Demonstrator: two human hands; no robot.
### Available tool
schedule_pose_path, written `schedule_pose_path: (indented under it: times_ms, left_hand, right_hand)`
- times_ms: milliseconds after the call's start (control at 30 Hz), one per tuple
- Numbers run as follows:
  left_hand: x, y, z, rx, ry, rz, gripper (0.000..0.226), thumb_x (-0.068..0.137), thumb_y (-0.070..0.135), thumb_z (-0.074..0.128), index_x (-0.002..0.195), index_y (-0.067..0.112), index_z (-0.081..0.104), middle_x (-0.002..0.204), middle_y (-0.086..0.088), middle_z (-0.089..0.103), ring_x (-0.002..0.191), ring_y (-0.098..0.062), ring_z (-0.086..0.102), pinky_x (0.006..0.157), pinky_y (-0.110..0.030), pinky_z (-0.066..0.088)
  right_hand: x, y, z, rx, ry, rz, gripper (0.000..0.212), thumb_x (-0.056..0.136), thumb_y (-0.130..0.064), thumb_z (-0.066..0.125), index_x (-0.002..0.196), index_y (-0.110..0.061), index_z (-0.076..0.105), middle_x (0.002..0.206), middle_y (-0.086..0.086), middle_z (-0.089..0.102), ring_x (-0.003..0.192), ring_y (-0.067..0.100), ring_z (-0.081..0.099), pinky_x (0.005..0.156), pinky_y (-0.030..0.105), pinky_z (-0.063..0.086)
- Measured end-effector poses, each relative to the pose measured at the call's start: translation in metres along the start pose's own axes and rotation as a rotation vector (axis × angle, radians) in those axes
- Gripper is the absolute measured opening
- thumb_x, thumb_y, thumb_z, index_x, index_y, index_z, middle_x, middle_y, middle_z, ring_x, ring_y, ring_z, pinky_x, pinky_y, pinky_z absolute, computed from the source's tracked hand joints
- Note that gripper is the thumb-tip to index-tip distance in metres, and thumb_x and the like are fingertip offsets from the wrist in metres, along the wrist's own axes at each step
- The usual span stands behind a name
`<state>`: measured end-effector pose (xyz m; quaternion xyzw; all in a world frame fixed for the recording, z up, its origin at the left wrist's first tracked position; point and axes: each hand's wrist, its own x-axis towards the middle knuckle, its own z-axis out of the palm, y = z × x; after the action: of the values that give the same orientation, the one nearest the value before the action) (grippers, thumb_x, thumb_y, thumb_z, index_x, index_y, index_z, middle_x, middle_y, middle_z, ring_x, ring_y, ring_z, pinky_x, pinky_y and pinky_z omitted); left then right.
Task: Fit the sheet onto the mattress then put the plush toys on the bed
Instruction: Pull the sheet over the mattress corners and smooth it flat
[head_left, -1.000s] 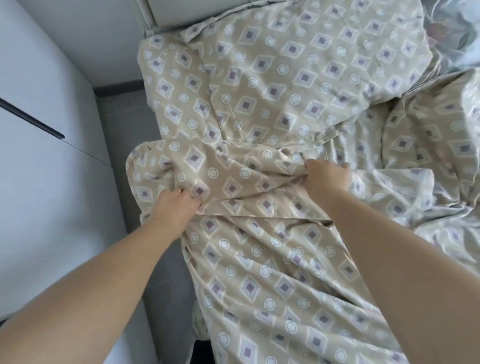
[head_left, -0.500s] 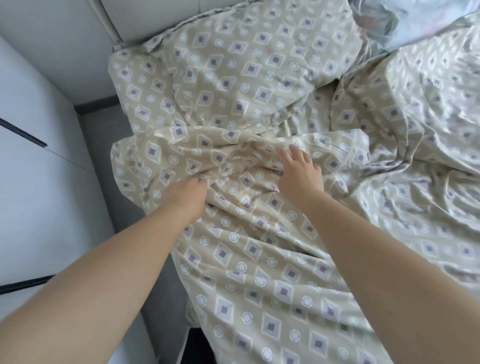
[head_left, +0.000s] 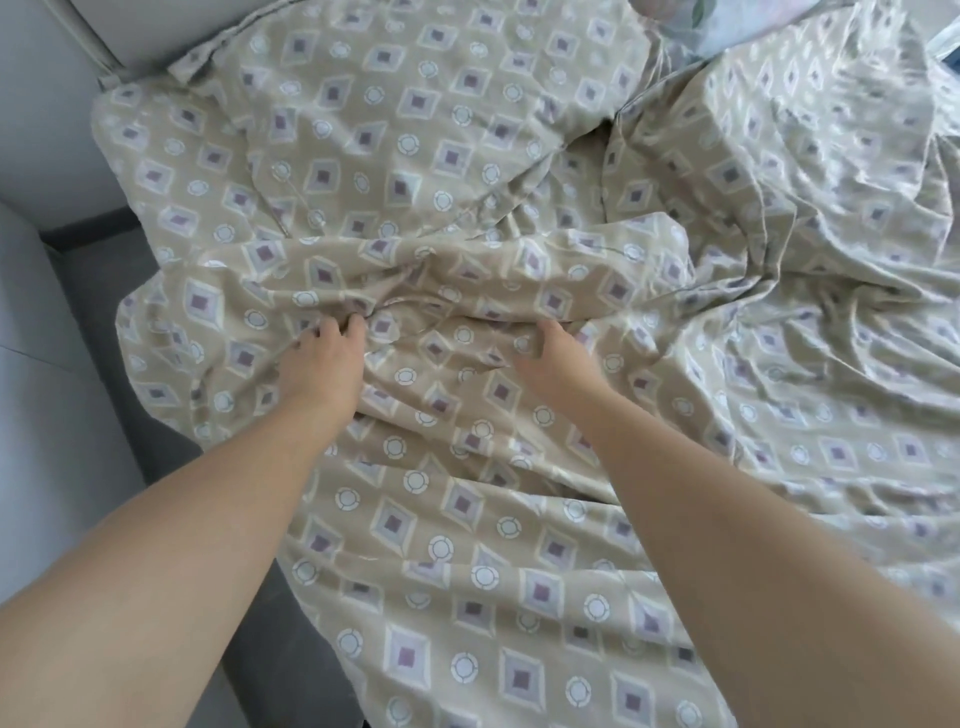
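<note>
Two hands: both rest on the beige fabric sheet (head_left: 467, 519) printed with purple diamonds and white rings, near the left edge of the bed.
Left hand (head_left: 324, 364): its fingers are curled into the cloth and grip a raised fold.
Right hand (head_left: 553, 364): its thumb lies on top of the same fold and the fingers are tucked under the cloth, so their tips are hidden; it pinches the fold.
Sheet: it covers all of the bed that is in view and is much wrinkled. One thick ridge runs across just beyond both hands, and its left border hangs over the left edge of the bed.
Grey floor (head_left: 98, 312): a narrow strip along the left edge of the bed.
White smooth panel (head_left: 31, 415): it stands at the far left, beside the floor strip.
Pale flowered cloth (head_left: 727, 26): it lies at the far right corner of the bed and touches the sheet.
</note>
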<state>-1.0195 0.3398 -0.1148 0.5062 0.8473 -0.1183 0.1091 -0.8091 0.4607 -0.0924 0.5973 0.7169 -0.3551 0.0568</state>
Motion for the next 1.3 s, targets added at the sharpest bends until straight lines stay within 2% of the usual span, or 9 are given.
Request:
schedule_pose_path:
  times_ms: [100,200,367,567,700,867,967,1067,1300]
  left_hand:
    - [0.012,-0.002,-0.002,0.002,0.007,0.028,0.046,0.084,-0.003,0.051,0.126,0.011,0.039,0.111,-0.013,0.059,0.097,-0.031,0.060,0.064,-0.035,0.042]
    - [0.013,-0.019,-0.010,-0.089,-0.019,0.166,0.029,0.089,0.005,0.041,0.115,0.017,0.049,0.097,-0.010,0.065,0.079,-0.031,0.060,0.060,-0.034,0.043]
    - [-0.010,-0.044,-0.023,0.074,-0.356,0.589,0.036,0.093,0.024,0.034,0.120,0.029,0.056,0.108,-0.004,0.064,0.088,-0.022,0.059,0.072,-0.032,0.047]
    - [-0.035,-0.022,-0.030,0.240,-0.732,0.763,0.044,0.092,0.046,0.030,0.107,0.022,0.063,0.102,0.000,0.065,0.084,-0.021,0.058,0.073,-0.034,0.049]
    - [0.001,-0.015,-0.057,0.049,-0.487,0.674,0.036,0.095,0.047,0.031,0.087,0.021,0.055,0.082,0.002,0.060,0.066,-0.015,0.051,0.063,-0.034,0.047]
    - [0.058,0.003,-0.068,0.012,-0.195,0.516,0.026,0.094,0.016,0.045,0.119,0.021,0.048,0.118,-0.001,0.053,0.104,-0.021,0.051,0.083,-0.036,0.045]
    - [0.094,0.006,-0.060,0.001,-0.062,0.434,0.064,0.086,0.004,0.050,0.145,0.019,0.029,0.149,-0.007,0.030,0.137,-0.026,0.030,0.106,-0.043,0.032]
    - [0.118,0.004,-0.054,-0.013,-0.085,0.382,0.057,0.087,0.000,0.046,0.139,0.019,0.036,0.132,-0.007,0.052,0.118,-0.026,0.050,0.102,-0.039,0.036]
    - [0.156,-0.046,-0.071,-0.219,0.120,0.051,0.025,0.089,0.002,0.043,0.105,0.014,0.059,0.080,-0.013,0.056,0.069,-0.030,0.050,0.059,-0.033,0.033]
  right_hand:
    - [0.018,-0.009,0.014,0.642,-0.028,0.316,0.031,0.087,-0.029,0.058,0.111,-0.010,0.054,0.082,0.006,0.058,0.053,0.015,0.046,0.046,0.025,0.034]
    - [0.027,-0.021,0.010,1.317,0.006,0.503,0.042,0.087,-0.034,0.067,0.120,-0.009,0.057,0.094,0.006,0.065,0.070,0.018,0.056,0.055,0.027,0.047]
    - [0.034,-0.053,-0.030,1.511,0.170,0.472,0.039,0.080,-0.038,0.072,0.110,-0.016,0.062,0.106,0.007,0.070,0.089,0.026,0.070,0.084,0.044,0.057]
    - [0.006,-0.009,-0.061,0.799,0.491,0.689,0.038,0.093,-0.022,0.048,0.128,-0.007,0.052,0.110,0.010,0.063,0.097,0.030,0.061,0.074,0.029,0.050]
    - [0.001,0.000,-0.060,0.174,0.304,0.609,0.066,0.090,-0.008,0.050,0.148,-0.011,0.017,0.145,0.017,0.036,0.128,0.034,0.042,0.101,0.039,0.037]
    - [0.029,-0.031,-0.047,-0.455,0.248,0.077,0.050,0.091,-0.018,0.047,0.140,-0.021,0.037,0.159,0.011,0.019,0.147,0.029,0.014,0.117,0.052,0.011]
    - [0.054,-0.039,-0.038,-0.466,0.058,-0.101,0.029,0.098,-0.025,0.033,0.116,-0.020,0.056,0.121,0.007,0.062,0.106,0.028,0.059,0.098,0.047,0.047]
    - [0.068,-0.038,-0.034,-0.643,-0.215,-0.001,0.032,0.096,-0.024,0.041,0.128,-0.024,0.046,0.119,0.006,0.055,0.102,0.034,0.060,0.083,0.049,0.053]
    - [0.111,-0.125,-0.072,-0.569,0.330,-0.138,0.022,0.092,-0.011,0.044,0.103,-0.017,0.062,0.101,0.008,0.064,0.081,0.029,0.053,0.066,0.033,0.035]
